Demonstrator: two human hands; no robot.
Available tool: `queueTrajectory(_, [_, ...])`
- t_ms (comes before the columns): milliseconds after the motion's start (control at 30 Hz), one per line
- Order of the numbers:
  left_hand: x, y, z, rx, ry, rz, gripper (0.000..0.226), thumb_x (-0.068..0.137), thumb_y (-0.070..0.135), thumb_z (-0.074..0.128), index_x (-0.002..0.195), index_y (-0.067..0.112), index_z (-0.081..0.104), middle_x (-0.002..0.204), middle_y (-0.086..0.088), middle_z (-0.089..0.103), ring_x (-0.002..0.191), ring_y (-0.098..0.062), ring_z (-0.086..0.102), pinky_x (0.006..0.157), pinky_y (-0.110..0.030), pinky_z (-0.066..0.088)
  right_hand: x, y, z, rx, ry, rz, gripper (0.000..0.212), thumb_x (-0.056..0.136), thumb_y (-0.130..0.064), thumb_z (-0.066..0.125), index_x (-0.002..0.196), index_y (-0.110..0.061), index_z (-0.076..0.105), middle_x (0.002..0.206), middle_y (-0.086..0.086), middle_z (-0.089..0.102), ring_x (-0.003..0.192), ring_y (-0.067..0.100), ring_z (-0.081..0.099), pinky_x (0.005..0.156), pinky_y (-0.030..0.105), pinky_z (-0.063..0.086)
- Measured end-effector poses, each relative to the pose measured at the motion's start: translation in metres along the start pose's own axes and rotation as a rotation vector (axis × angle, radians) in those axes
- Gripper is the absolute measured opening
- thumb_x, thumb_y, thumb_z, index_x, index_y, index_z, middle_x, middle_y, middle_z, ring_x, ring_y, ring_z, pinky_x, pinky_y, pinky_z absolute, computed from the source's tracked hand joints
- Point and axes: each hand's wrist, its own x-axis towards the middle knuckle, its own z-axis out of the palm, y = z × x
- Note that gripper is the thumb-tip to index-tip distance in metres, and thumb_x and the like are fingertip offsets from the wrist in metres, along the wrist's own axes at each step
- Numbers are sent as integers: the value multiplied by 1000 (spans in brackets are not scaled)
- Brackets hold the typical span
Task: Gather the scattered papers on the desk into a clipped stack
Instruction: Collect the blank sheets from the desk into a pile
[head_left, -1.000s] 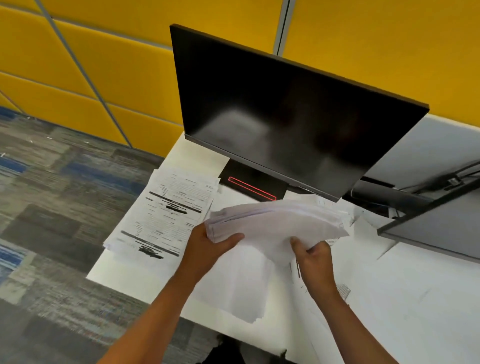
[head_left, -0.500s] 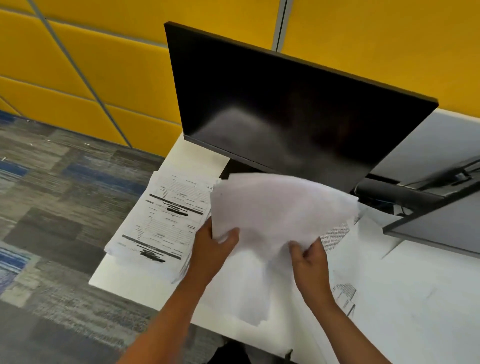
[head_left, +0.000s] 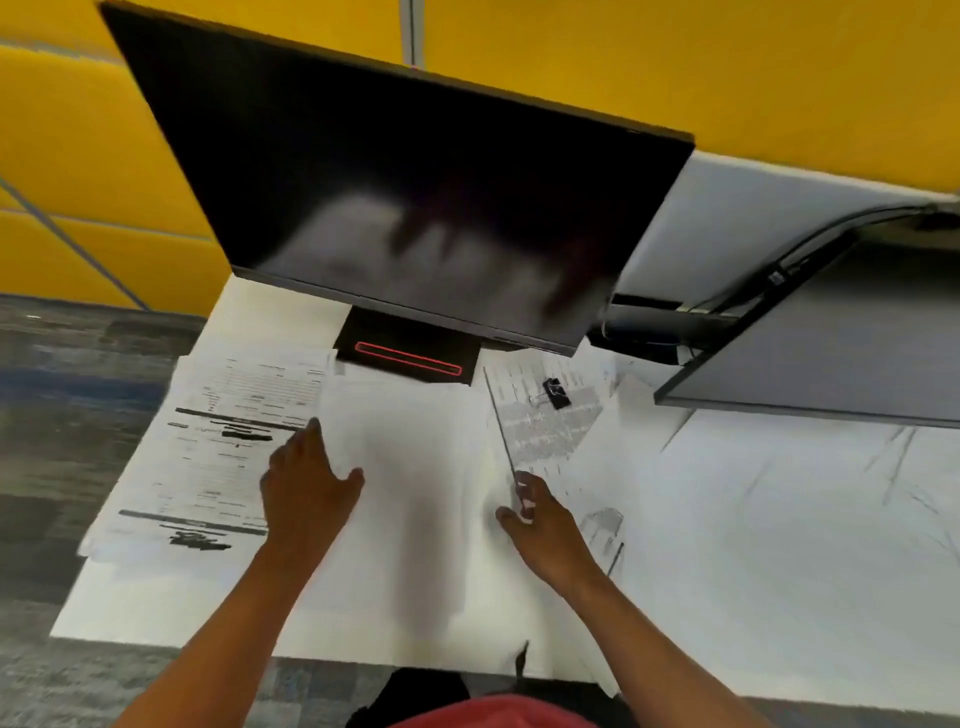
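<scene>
left hand (head_left: 306, 493) lies flat, fingers spread, on the left edge of the white blank paper stack (head_left: 410, 493); right hand (head_left: 540, 525) pinches its right edge, likely squaring it. the stack, held upright half a second ago, now lies on the white desk (head_left: 779, 545). left of the grip, printed sheets (head_left: 218, 452). beyond it, a black binder clip (head_left: 556, 393) under the black monitor (head_left: 405, 197).

You have a thick stack of blank-faced white paper sheets (head_left: 415, 493) lying flat on the white desk, just in front of the monitor's base. To its left lies a pile of white printed forms with black bars (head_left: 223, 457), and to its right loose printed sheets (head_left: 550, 431) are fanned out. A small black binder clip (head_left: 556, 393) rests on those sheets.
</scene>
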Motion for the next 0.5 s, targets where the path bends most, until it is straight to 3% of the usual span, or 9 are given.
queueTrajectory(67, [-9, 32, 7, -119, -4, 103, 65, 89, 38, 68, 145, 17, 44, 140, -11, 54, 127, -34, 50, 103, -48, 42, -6, 38, -37, -11, 150, 7, 56, 97, -36, 61, 149, -29, 42, 145, -6, 51, 127, 14, 53, 108, 37, 46])
queueTrajectory(167, [-38, 103, 50, -331, -370, 283, 43, 88, 37, 71, 128, 28, 58, 121, 2, 64, 113, -23, 62, 95, -37, 51, -23, 114, -106, -108, 484, 144, 51, 94, -26, 64, 142, -20, 50, 145, 4, 53, 130, 27, 52, 107, 42, 44])
queueTrajectory(233, [-64, 141, 89, -277, -540, 390, 55, 87, 39, 72, 137, 26, 52, 137, 2, 56, 124, -20, 55, 103, -35, 46, -29, 156, -143, -237, 608, 270, 57, 93, -29, 63, 145, -17, 47, 154, 9, 44, 137, 32, 45, 110, 47, 41])
queueTrajectory(300, [-85, 176, 132, -161, -549, 476, 78, 86, 46, 70, 152, 21, 35, 157, -1, 35, 142, -21, 36, 115, -35, 32, -31, 192, -171, -389, 591, 352, 65, 95, -40, 57, 153, -16, 37, 163, 11, 29, 145, 35, 33, 112, 53, 37])
queueTrajectory(400, [-95, 218, 169, 44, -432, 463, 99, 85, 56, 65, 159, 20, 10, 167, -5, 6, 153, -26, 7, 122, -49, 12, -30, 225, -185, -497, 454, 406, 72, 97, -54, 43, 158, -19, 24, 167, 10, 15, 150, 36, 20, 116, 55, 28])
queueTrajectory(500, [-96, 255, 191, 156, -311, 460, 94, 89, 55, 57, 158, 17, 7, 167, -7, 2, 154, -30, -1, 121, -59, 5, -40, 239, -180, -615, 390, 305, 79, 89, -59, 36, 156, -17, 33, 163, 17, 28, 143, 43, 36, 111, 56, 37])
